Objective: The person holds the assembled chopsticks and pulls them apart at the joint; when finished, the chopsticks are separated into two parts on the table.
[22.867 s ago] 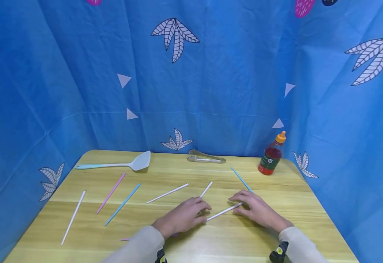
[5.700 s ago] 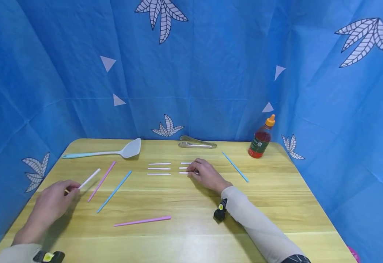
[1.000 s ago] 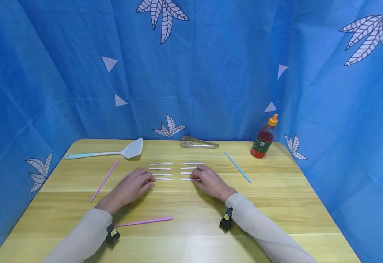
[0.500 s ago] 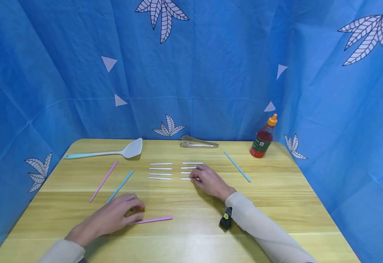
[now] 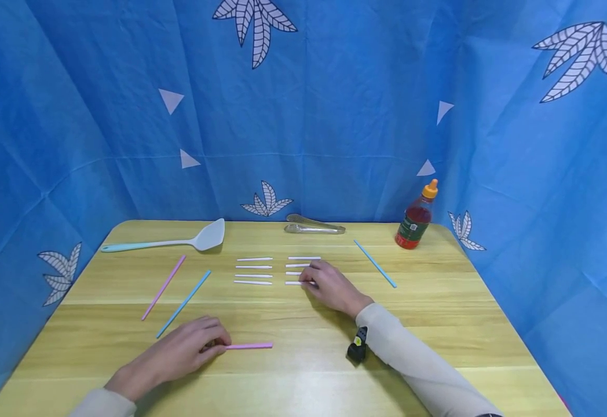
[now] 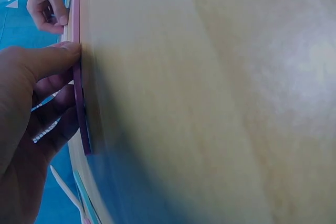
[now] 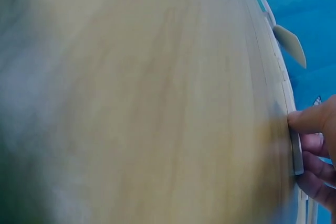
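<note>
At the front left, my left hand [image 5: 191, 347] pinches a pink straw [image 5: 251, 346] between thumb and fingertips near its left part. The left wrist view shows the straw [image 6: 79, 90] running along the table, thumb on one side and fingers on the other. My right hand [image 5: 335, 286] pinches the nearest short white straw [image 5: 291, 283] of the right column, its right part hidden by the fingers. That white straw [image 7: 297, 153] lies between thumb and fingers in the right wrist view. More short white straws [image 5: 253, 275] lie in a matching column to the left.
Another pink straw [image 5: 163, 288] and a blue straw [image 5: 183, 304] lie left; a second blue straw [image 5: 375, 263] lies right. At the back are a spatula [image 5: 209, 236], metal tongs [image 5: 315, 229] and a sauce bottle [image 5: 415, 217]. Blue curtains [image 5: 303, 116] hang around the table.
Long white straws once lay scattered; short white ones now form two columns. My left hand has left the left column, moved toward me and gripped the pink straw. The right hand stays put.
</note>
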Tool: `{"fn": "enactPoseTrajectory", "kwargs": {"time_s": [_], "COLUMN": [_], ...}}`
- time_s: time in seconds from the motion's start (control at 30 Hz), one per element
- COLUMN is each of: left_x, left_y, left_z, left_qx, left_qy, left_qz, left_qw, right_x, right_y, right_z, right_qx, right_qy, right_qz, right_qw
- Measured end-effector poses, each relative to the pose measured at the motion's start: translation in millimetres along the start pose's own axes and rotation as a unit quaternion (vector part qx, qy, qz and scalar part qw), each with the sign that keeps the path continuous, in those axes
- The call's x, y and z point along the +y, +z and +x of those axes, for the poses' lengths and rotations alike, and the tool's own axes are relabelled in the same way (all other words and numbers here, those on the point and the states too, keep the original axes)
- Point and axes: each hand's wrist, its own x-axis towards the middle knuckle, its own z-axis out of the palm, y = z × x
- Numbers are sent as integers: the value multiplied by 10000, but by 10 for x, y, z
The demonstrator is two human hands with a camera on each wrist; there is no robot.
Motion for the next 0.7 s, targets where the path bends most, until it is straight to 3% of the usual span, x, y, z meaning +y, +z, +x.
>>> {"fn": "enactPoseTrajectory", "kwargs": {"time_s": [0.3, 0.5, 0.7], "left_x": [26, 105, 180], "left_y": [-26, -77, -146], "left_z": [49, 242, 423], "left_qx": [168, 475, 655], "left_qy": [115, 320, 415], "left_qz": [70, 463, 643], "left_qw": [9998, 9973, 9949], "right_x": [-179, -488, -751], "right_y": [-269, -339, -288], "right_z": [83, 57, -38], "right_qx": [525, 177, -292], "right_qy": [-306, -368, -357], "right_qz": [12, 520, 1073], "right_qw": [9982, 9978, 9932]}}
